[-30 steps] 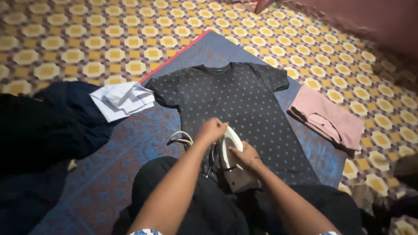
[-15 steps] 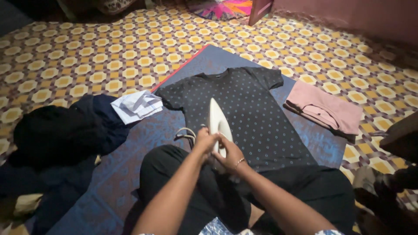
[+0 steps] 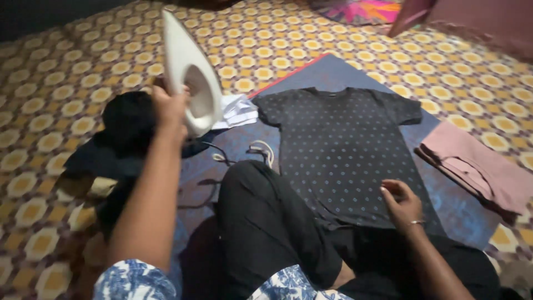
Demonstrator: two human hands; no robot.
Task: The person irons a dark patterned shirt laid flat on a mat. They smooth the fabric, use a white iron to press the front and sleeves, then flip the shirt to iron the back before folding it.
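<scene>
Head view shows the left hand (image 3: 169, 108) raised with its fingers clamped on the back end of a white iron (image 3: 189, 72), held upright, tip up, above and left of the dark dotted T-shirt (image 3: 344, 150). The iron looks rigid and fairly heavy for its size, with a smooth sole that may be hot, so the handle at the rear seems the only safe place to grip it. Its cord (image 3: 258, 153) trails loosely just left of the T-shirt.

The right hand (image 3: 402, 203) rests on the T-shirt's lower hem, fingers slightly apart and pressing, gripping nothing. The T-shirt lies flat, soft and light, likely to wrinkle or slide if tugged.

Beneath the T-shirt is a blue mat (image 3: 333, 69) spread on a yellow patterned floor (image 3: 83, 61). A folded pink cloth (image 3: 477, 172) lies right of the T-shirt; a white folded cloth (image 3: 239, 110) and a dark clothes pile (image 3: 119, 133) lie left of it.
</scene>
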